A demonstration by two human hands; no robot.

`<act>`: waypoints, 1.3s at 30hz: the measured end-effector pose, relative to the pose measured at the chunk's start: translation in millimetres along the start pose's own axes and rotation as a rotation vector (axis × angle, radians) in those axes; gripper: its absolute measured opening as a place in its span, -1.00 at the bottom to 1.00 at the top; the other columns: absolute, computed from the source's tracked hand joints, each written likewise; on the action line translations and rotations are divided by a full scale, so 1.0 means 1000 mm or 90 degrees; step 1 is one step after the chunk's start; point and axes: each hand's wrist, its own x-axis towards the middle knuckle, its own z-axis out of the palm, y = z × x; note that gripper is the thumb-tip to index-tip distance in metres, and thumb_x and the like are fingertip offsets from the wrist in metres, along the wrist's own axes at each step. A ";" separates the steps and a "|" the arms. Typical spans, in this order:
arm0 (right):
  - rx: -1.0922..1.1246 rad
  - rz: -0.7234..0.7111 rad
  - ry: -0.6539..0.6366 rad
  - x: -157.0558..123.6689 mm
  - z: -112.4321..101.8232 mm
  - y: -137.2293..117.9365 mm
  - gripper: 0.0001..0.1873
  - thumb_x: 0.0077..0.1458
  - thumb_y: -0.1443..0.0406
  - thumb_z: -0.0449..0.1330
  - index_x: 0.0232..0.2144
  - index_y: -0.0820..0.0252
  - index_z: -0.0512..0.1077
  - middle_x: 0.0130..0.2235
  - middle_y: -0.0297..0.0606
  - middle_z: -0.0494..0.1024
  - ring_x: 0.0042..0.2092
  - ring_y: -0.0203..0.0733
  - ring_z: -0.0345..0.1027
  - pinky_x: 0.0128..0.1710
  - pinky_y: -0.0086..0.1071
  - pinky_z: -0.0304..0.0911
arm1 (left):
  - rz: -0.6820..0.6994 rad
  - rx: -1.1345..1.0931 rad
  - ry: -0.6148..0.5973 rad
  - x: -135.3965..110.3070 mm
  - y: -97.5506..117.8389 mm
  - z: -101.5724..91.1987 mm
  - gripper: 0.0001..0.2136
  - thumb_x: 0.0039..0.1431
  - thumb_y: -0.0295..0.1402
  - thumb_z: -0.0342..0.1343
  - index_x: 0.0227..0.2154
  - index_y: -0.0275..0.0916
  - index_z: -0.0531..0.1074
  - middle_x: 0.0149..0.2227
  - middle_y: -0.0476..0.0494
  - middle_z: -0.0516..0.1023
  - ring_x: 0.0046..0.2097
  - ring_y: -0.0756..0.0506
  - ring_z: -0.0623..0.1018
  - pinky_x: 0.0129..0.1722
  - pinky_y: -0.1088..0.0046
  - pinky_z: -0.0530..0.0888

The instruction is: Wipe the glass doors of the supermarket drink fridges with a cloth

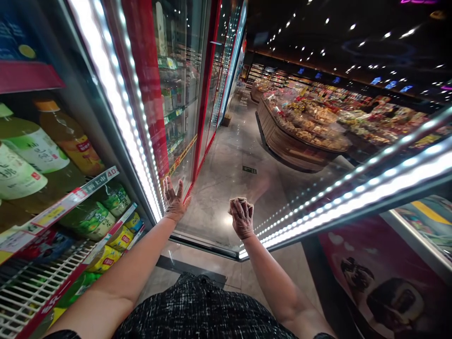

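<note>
A glass door (212, 207) with bright LED strips along its sides stands swung out in front of me. My right hand (243, 219) presses a crumpled beige cloth (232, 205) against the glass, low on the pane, with its fingers bent over the cloth. My left hand (174, 201) is spread with fingers apart near the left LED strip (116, 89), at about the same height. It holds nothing, and its palm seems to rest on the glass. A faint reflection shows in the pane beyond the cloth.
On the left, cooler shelves hold bottled drinks (38, 150) and yellow packets (122, 239) behind a price rail (63, 205). A wire rack (38, 278) lies below. Red-framed coolers (208, 84) line the aisle. Through the glass stands a wooden display (293, 143) of packaged food. A chest freezer (388, 278) is at right.
</note>
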 end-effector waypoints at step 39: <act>0.055 -0.065 0.018 0.097 0.008 -0.059 -0.45 0.27 0.50 0.10 0.26 0.14 0.40 0.20 -0.16 0.55 0.51 -0.15 -0.21 0.47 -0.11 -0.40 | 0.155 -0.042 0.015 -0.008 -0.040 -0.003 -0.22 0.17 -0.55 0.10 0.44 0.00 0.08 0.53 -0.02 -0.38 0.51 -0.32 -0.21 0.46 0.00 0.07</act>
